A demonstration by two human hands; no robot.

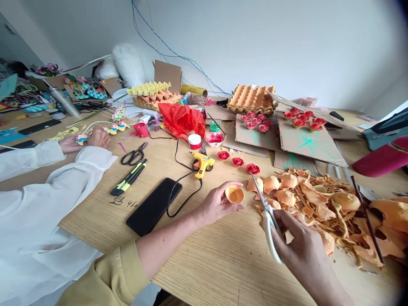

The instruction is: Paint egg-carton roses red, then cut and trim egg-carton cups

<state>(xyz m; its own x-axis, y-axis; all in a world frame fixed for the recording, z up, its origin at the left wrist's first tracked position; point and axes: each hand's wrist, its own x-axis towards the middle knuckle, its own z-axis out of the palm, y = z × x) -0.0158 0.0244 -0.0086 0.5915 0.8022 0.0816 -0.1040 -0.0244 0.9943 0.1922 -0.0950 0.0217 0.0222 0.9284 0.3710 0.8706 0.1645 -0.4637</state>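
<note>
My left hand (218,203) is closed round a small orange egg-carton cup (234,194), holding it just above the wooden table (210,259). My right hand (302,248) grips white-handled scissors (267,212) whose blades point up and left, close to the cup. A heap of orange carton scraps and cut cups (331,208) lies right beside the scissors. Three finished red paper roses (237,162) sit on the table behind my hands.
A black phone (154,205), a yellow glue gun (202,163) with its cable, a utility knife (128,182) and black scissors (134,156) lie to the left. A person in white sleeves (47,199) works at far left. Cardboard sheets with roses (306,138) and egg trays (251,98) stand behind.
</note>
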